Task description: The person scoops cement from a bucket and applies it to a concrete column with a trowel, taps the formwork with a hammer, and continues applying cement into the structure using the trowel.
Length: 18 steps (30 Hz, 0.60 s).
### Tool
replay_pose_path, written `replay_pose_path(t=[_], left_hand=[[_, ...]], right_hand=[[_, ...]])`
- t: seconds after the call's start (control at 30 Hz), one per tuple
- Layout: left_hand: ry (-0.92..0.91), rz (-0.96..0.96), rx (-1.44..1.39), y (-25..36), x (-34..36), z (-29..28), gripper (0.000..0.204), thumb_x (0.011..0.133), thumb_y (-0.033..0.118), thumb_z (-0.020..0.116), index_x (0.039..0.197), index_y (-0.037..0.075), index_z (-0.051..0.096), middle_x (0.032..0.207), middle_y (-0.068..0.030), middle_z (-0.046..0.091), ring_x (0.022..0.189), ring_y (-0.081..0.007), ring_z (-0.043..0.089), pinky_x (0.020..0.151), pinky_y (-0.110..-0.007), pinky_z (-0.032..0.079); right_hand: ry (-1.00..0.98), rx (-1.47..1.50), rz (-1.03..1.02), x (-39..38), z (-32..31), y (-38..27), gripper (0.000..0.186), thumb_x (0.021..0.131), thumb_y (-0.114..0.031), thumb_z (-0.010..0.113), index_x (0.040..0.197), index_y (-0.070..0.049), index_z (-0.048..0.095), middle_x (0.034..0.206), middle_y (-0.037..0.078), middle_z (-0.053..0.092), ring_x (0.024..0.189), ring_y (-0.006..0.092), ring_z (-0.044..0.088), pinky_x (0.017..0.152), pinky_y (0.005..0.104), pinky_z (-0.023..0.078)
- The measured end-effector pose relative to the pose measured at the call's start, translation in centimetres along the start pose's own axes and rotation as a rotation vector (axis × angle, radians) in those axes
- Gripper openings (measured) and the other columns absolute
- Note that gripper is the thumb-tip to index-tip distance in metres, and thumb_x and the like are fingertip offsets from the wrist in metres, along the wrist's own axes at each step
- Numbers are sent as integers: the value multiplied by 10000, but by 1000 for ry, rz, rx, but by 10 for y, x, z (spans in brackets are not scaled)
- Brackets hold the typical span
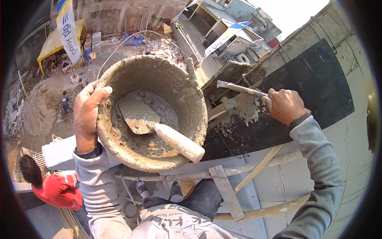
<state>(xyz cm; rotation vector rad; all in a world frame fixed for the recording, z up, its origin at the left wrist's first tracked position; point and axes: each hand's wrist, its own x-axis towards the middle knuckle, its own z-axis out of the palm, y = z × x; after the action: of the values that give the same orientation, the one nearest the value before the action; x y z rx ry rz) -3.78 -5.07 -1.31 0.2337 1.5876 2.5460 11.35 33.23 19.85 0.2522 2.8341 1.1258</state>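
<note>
My left hand (88, 115) is closed around the left rim of a mortar-caked bucket (159, 75), thumb over the edge. Wet grey mortar (159, 107) lies in the bottom, and the bucket's thin wire handle arches over its far side. A trowel (139, 117) rests inside, blade in the mortar, its pale wooden handle leaning over the near right rim. Out to the right, my right hand (287, 104) is closed around a grey rod-like bar (240, 88) pointing left, slightly wider at its far end. I cannot tell what kind of tool it is.
A black sheet (306, 83) and mortar-smeared ledge (242, 109) lie beyond my right hand. Wooden poles (270, 163) and a short plank (227, 191) cross below me. A person in red (55, 191) is at lower left; another person (65, 101) stands on the ground far below.
</note>
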Motion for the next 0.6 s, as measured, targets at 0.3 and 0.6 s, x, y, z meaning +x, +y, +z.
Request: replay_pose_path(t=[0.3,0.6], left_hand=[[10,2,-77,2,-3,6,392,889,101,643,1236,-78,611,1107,-121,700,929,-142,662,856,-272,515],[21,10,-116,0,-4,5,416,894,90,630,1268,-87,582,1136,-133,692,955,-150,668,883,-279,521]], right_hand=[[13,-32,-45,11,7,7,380,973,-390,613,862,-45,726,703,170,699,685,332,722,611,455,575],[-27,-75,-62,15,3,-6,382,973,-412,602,877,-60,717,656,159,685,645,334,717,618,446,575]])
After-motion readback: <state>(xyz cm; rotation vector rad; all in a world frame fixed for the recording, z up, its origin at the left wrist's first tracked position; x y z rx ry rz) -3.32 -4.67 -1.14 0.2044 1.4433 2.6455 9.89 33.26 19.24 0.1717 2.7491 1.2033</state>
